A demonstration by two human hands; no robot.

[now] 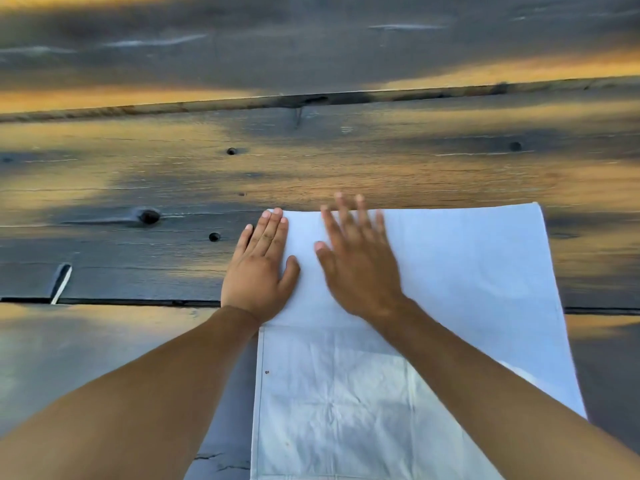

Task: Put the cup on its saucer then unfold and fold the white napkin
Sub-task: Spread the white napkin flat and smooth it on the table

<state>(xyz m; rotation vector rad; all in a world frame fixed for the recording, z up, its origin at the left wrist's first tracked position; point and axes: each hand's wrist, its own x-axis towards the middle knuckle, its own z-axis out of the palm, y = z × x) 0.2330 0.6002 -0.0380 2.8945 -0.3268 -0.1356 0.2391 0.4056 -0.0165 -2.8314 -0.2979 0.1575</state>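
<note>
White cloth covers the near right part of the dark wooden table (138,174); this is the napkin (450,271), spread out with a far layer that seems folded over a more creased near layer, though the fold line is not fully clear. The left hand (258,275) lies flat on the far left corner of the napkin, fingers together, partly on the cloth and partly over its edge; it holds nothing, only presses. The right hand (360,268) is also flat on the cloth, fingers spread wide, just beside the left one; it is blurred, so it is probably sliding to smooth the layer. Neither hand pinches anything. No cup and no saucer are in view, so it cannot be told whether that step is done.

The risk here is mainly in the smoothing; if the right hand pushes too hard while the left presses too lightly, the top layer can slip, and the edges will no longer match. Creases in the near part may also be pressed in crooked.
</note>
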